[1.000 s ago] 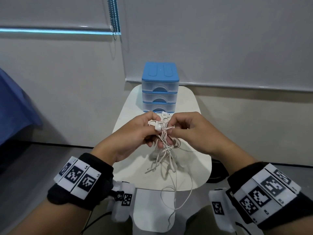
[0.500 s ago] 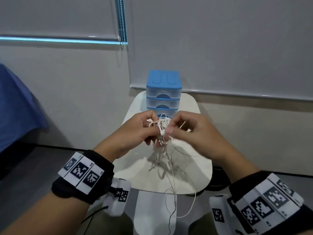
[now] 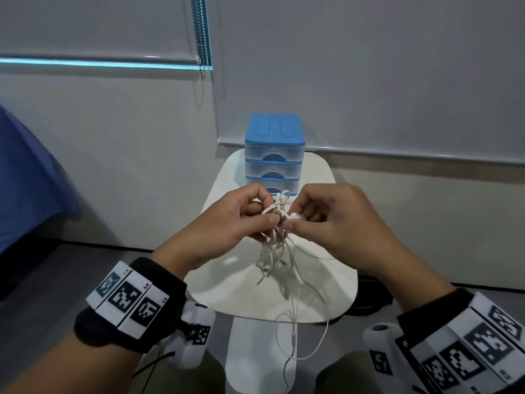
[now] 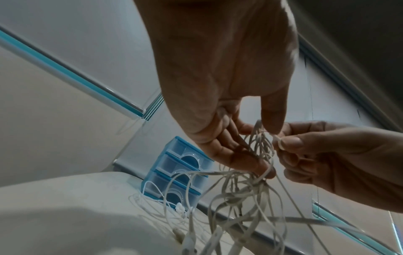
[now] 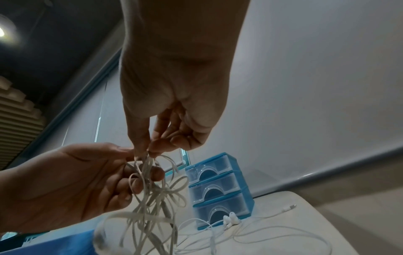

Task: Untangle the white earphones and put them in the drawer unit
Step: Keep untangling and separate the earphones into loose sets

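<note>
White table point(image 3: 241, 291) bearing drawer unit point(image 3: 274, 155), earphones point(image 5: 231, 221)

drawer unit point(image 3: 274, 155) bottom drawer hidden behind hands, earphones point(image 3: 279, 245) cable ends cut off below

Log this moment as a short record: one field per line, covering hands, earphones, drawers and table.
left hand: holds the tangled cord bundle, fingers curled through its loops
right hand: pinches a strand at the top of the tangle
earphones: still knotted, held above the table, loose cord hanging past the near edge
second cord: lies on the table by the bottom drawer, earbuds and plug visible
drawer unit: blue, three clear drawers, all closed, at the far end of the table
table: white, rounded
</note>
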Demonstrator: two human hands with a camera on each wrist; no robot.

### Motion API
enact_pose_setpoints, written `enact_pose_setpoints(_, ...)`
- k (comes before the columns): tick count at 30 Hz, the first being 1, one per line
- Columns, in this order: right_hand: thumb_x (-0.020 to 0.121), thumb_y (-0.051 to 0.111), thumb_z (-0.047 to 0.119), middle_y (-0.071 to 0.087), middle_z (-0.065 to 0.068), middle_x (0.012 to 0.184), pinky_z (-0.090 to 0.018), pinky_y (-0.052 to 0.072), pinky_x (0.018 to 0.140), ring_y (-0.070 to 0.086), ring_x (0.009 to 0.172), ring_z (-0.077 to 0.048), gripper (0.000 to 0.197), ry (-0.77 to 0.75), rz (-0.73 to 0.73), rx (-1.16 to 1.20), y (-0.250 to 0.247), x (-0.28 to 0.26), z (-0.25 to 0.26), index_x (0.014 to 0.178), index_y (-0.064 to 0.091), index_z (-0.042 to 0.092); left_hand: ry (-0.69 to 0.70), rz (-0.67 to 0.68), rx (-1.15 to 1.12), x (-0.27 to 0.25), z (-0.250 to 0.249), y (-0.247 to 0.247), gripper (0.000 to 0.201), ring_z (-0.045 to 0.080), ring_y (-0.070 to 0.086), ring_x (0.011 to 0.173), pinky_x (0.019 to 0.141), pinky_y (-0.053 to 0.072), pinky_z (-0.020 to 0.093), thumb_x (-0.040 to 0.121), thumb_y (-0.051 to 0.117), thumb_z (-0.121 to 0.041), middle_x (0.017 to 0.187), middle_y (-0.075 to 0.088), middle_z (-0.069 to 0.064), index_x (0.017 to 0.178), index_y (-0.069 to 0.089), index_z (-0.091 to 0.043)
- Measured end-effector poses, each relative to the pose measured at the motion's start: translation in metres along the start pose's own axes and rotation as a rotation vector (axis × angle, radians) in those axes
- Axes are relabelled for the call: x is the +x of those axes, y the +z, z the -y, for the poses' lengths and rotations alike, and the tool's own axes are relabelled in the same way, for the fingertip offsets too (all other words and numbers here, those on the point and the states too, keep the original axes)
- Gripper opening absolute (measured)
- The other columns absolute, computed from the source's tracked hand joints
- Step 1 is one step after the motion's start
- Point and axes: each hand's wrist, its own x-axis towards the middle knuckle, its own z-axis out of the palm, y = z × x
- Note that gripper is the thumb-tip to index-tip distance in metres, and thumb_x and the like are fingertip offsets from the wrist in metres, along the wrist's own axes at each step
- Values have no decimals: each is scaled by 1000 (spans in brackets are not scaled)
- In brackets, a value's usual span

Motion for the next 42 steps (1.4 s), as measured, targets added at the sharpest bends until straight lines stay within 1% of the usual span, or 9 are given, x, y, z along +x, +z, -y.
enact_pose_setpoints(3,76,86,13,67,2,65,-27,51,59,59,59,-11,17,-23,21,-64,-3,-3,3,73,71,19,10,2,-47,-1,3,2,21,33,69,90,87,57,45,95,65,-23,100,69,33,99,52,-6)
enact_pose_setpoints(9,74,85,15,63,6,60,-21,46,56,57,57,-9,20,-21,-26,-159,1,-4,4,70,67,20,27,-60,21,0,8,7,13,28,70,83,85,55,43,103,61,-10,93,74,26,98,52,-3)
enact_pose_setpoints(14,75,89,33,64,7,60,-26,50,57,62,62,-11,27,-4,-54,-180,14,-5,8,71,66,20,40,-108,59,2,11,11,6,17,66,72,80,53,32,101,63,-7,79,71,9,100,57,-5)
enact_pose_setpoints(17,79,88,36,69,5,60,-32,52,58,64,58,-12,29,-21,8,-151,17,-3,10,71,67,17,15,-119,8,2,12,11,6,20,62,72,81,50,35,103,62,-12,81,70,17,104,59,-7)
enact_pose_setpoints(21,83,85,35,60,21,49,-14,40,52,62,53,-3,29,-39,3,-121,15,0,12,71,69,14,0,-108,-33,5,11,9,5,23,65,74,75,50,30,104,57,-10,83,69,16,104,59,-6)
enact_pose_setpoints(24,84,81,42,58,12,47,-19,35,49,54,50,-9,34,-22,-24,-183,12,6,9,62,65,22,-3,-73,-90,8,7,6,7,23,66,74,71,50,24,98,58,-16,81,70,10,101,62,-11)
enact_pose_setpoints(30,88,79,21,64,2,57,-25,42,55,52,50,-7,12,27,183,-70,4,10,7,80,71,19,-54,-60,-179,11,11,4,9,20,64,70,72,46,29,98,66,-13,82,72,5,106,61,-11)
enact_pose_setpoints(36,89,75,5,67,-16,72,-29,46,61,55,63,-17,6,114,35,170,-13,13,-19,86,72,10,-120,-97,-324,16,22,-5,11,15,59,64,75,43,34,102,55,-11,83,70,4,105,66,-8)
enact_pose_setpoints(42,86,81,16,62,2,68,-28,45,69,50,63,-8,9,87,141,33,3,18,-22,91,74,19,-134,-72,-346,18,20,-2,16,13,56,67,73,45,27,104,53,-14,84,70,1,105,68,-11)
